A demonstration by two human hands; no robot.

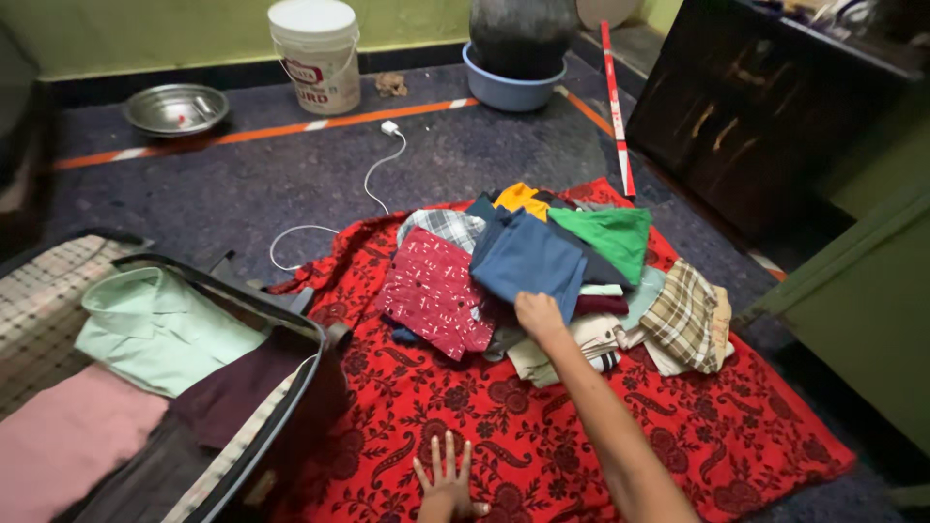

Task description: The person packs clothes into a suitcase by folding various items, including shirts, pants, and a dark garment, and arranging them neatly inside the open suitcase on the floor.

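Flat on the red patterned cloth [542,436] lay my left hand [448,482], fingers spread; my right hand [539,314] closed on a blue folded garment [528,257] atop the clothes pile [581,291]. Three folded pieces already sat in the open suitcase [291,387]; most, I judged, remained unpacked.

Beneath the blue folded garment [528,257], most of the clothes pile was buried, only edges showing. The right hand [539,313] hid its fingertips among those clothes. Left of the garment, the open suitcase [242,407] ran off the frame's edge, its pink cloth [68,436] blurred.
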